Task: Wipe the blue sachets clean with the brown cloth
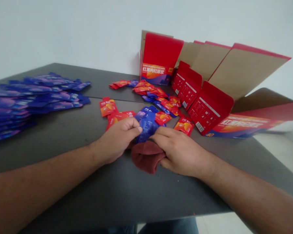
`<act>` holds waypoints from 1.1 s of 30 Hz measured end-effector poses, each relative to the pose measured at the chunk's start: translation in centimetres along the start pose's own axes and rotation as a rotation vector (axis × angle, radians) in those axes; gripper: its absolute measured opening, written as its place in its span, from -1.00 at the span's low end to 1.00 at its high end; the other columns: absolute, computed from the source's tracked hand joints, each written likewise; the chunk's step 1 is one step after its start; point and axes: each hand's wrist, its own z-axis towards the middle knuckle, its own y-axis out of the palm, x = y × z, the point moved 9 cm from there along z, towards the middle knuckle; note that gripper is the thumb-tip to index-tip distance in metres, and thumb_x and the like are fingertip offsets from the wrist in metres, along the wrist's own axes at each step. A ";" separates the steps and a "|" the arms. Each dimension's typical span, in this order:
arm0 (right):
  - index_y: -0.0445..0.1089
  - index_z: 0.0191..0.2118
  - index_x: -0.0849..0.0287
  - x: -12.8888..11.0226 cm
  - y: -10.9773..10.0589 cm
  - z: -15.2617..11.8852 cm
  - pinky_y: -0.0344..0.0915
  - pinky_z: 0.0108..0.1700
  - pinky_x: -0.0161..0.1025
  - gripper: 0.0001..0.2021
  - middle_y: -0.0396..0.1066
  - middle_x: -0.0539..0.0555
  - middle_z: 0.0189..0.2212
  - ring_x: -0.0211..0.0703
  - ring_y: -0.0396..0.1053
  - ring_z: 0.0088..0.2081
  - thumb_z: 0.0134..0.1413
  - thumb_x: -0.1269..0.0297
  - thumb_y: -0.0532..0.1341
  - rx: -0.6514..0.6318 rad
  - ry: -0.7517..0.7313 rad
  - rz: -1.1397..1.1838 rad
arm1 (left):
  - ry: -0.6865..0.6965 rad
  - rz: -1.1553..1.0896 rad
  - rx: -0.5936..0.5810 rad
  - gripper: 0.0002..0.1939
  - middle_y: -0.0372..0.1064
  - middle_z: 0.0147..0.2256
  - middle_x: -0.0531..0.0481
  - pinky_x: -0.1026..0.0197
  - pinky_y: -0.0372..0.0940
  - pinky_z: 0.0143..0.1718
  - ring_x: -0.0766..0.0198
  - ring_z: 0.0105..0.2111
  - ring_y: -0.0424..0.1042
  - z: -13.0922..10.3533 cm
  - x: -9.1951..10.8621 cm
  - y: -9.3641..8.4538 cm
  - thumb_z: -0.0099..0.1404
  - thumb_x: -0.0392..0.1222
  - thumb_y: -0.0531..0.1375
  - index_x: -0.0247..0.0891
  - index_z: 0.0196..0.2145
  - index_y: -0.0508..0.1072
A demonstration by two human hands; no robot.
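Observation:
Between my hands is a blue sachet with fine print facing me. My left hand pinches its left edge between thumb and finger. In my right hand a folded brown cloth is gripped, its fingers closed at the sachet's lower right. Whether those fingers also grip the sachet is hidden. Just beyond lie orange-red sachets and another blue sachet, some partly covered by my hands.
Blue pouches form a large stack on the left of the dark table. A loose pile of red and blue sachets lies farther back. Red printed cartons with raised flaps stand along the right, one carton nearest me.

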 end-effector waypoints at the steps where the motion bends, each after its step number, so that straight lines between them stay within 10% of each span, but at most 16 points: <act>1: 0.50 -0.02 0.15 -0.5 0.2 -0.1 0.44 -0.04 -0.11 -0.80 0.53 0.14 -0.09 0.00 0.48 -0.06 0.25 0.40 0.32 -0.016 -0.037 0.004 | -0.004 0.009 -0.006 -0.77 0.26 -0.50 0.12 0.29 0.13 -0.51 0.36 -0.53 0.23 0.0 -0.1 0.0 0.31 -0.12 0.35 -0.19 -0.38 0.36; 33: 0.49 -0.07 0.21 1.3 -0.7 0.0 0.44 -0.05 -0.07 -0.81 0.52 0.18 -0.11 0.05 0.50 -0.07 0.20 0.42 0.32 0.045 0.116 -0.057 | -0.003 -0.033 0.005 -0.77 0.28 -0.48 0.10 0.26 0.19 -0.45 0.35 -0.51 0.24 0.1 -0.2 -0.2 0.31 -0.14 0.34 -0.19 -0.39 0.35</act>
